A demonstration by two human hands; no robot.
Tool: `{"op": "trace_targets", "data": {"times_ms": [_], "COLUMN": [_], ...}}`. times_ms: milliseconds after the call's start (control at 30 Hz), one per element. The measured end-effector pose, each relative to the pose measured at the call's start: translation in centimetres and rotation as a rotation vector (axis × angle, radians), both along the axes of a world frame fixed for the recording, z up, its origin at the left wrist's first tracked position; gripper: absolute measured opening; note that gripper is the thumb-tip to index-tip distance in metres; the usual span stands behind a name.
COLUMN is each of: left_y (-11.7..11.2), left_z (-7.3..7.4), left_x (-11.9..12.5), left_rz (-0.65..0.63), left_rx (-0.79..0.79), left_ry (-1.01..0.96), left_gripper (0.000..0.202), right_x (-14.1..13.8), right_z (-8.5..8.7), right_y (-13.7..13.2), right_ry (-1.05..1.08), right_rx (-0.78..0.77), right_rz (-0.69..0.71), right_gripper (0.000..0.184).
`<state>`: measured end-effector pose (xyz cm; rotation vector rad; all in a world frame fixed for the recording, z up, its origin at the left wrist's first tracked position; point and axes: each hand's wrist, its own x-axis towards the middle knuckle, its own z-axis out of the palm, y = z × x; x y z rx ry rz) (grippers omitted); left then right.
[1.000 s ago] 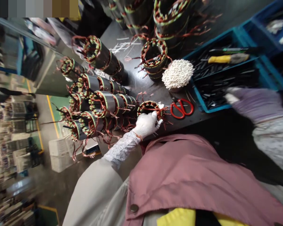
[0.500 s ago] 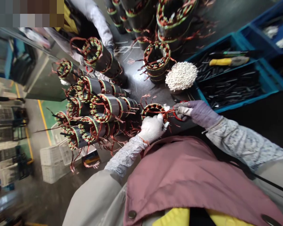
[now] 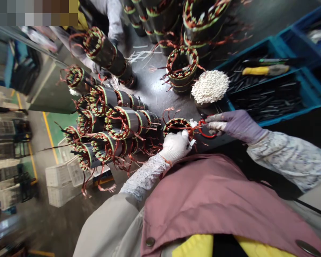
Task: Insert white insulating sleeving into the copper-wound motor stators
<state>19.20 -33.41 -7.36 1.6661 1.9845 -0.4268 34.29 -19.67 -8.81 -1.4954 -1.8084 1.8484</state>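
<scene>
Head cam here, looking down at a dark workbench on a factory floor. The left hand (image 3: 175,145), in a white cotton glove, is wrapped around the rim of a short steel motor stator (image 3: 178,125) with copper windings and green banding, sitting near the bench edge with loose copper leads sticking out. The right hand (image 3: 237,125), in a purple glove, comes in from the other side, narrowed onto a pair of red-handled scissors (image 3: 206,128) just beside that stator, though I can't see the blades from here.

Right behind the left hand is a big heap of stacked stators (image 3: 123,121) lying on their sides. Past the work there's a round pile of white cotton-like sleeves (image 3: 210,86) and a blue plastic crate (image 3: 267,96) full of dark slender pieces, with a yellow-handled tool (image 3: 264,70) on top. A co-worker's grey sleeve (image 3: 115,21) shows up top, and white plastic crates (image 3: 61,182) sit on the floor.
</scene>
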Motion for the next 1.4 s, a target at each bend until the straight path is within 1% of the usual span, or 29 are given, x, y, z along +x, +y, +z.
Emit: {"op": "trace_targets", "data": {"times_ms": [100,233,300,333,367,400,500,567,600,633,733,800,833,900,967,1067,1133,1200,1267,1300,1333,1367,1400], "left_y": [-0.1,-0.1,0.0,0.0,0.0,0.0,0.0,-0.1,-0.1,-0.1,-0.1,0.0,0.1,0.2,0.2,0.3,0.3,0.4,0.4,0.4,0.5,0.5,0.5], "left_z": [-0.1,-0.1,0.1,0.2,0.3,0.3,0.3,0.2,0.1,0.1,0.1,0.2,0.3,0.5,0.6,0.6,0.7,0.9,1.2,1.3,1.4,1.5,1.5], "left_x": [0.0,0.0,0.1,0.1,0.1,0.1,0.0,0.0,-0.1,-0.1,-0.1,-0.2,-0.2,-0.2,-0.2,-0.3,-0.4,-0.5,-0.5,-0.5,-0.4,-0.3,-0.3], "left_rz": [0.002,-0.006,0.001,0.007,0.011,0.012,0.001,-0.007,-0.007,-0.005,0.008,0.003,-0.003,-0.018,-0.025,-0.017,-0.033,-0.054,-0.056,-0.047,-0.037,-0.029,-0.022], "left_rx": [0.009,0.023,0.010,0.003,-0.005,-0.011,-0.002,0.012,0.014,0.009,-0.007,-0.013,-0.020,-0.045,-0.056,-0.067,-0.085,-0.091,-0.088,-0.091,-0.095,-0.101,-0.105], "left_ry": [0.006,0.007,0.009,0.012,0.013,0.012,0.008,0.009,0.011,0.012,0.018,0.023,0.024,0.024,0.035,0.084,0.105,0.107,0.110,0.117,0.123,0.128,0.131], "left_gripper": [0.047,0.044,0.043,0.042,0.042,0.042,0.042,0.041,0.040,0.041,0.042,0.043,0.043,0.043,0.042,0.041,0.042,0.043,0.043,0.043,0.043,0.043,0.043], "right_x": [0.1,0.2,0.3,0.3,0.1,-0.2,-1.6,-2.2,-2.2,-1.9,-0.3,0.3,0.2,-0.6,-2.0,-3.8,-4.3,-3.3,-0.9,0.7,2.4,4.1,5.5], "right_z": [0.3,0.2,-0.2,-0.3,-0.4,-0.4,-0.1,0.2,0.2,0.2,-0.4,-0.6,-0.6,-0.2,0.3,0.8,0.8,0.6,0.5,0.3,0.1,-0.2,-0.6], "right_y": [0.1,-0.5,-0.5,-0.4,-0.1,0.2,1.4,1.7,1.6,1.4,0.5,0.1,0.0,-0.2,-0.5,-1.6,-2.1,-1.8,-0.1,1.2,2.7,4.3,5.8], "right_ry": [0.027,0.051,0.061,0.056,0.046,0.041,0.073,0.095,0.090,0.073,-0.016,-0.104,-0.154,-0.245,-0.297,-0.320,-0.305,-0.236,-0.191,-0.234,-0.323,-0.488,-0.677], "right_rx": [-0.136,-0.287,-0.327,-0.314,-0.271,-0.196,0.130,0.274,0.308,0.330,0.447,0.566,0.612,0.649,0.625,0.567,0.528,0.506,0.546,0.575,0.605,0.605,0.544], "right_rz": [0.014,-0.049,-0.050,-0.023,0.028,0.104,0.392,0.547,0.587,0.598,0.554,0.583,0.630,0.747,0.835,0.886,0.895,0.878,0.790,0.729,0.653,0.613,0.621], "right_gripper": [0.025,0.028,0.032,0.033,0.033,0.031,0.021,0.019,0.021,0.026,0.037,0.037,0.037,0.039,0.042,0.042,0.042,0.041,0.039,0.038,0.039,0.037,0.036]}}
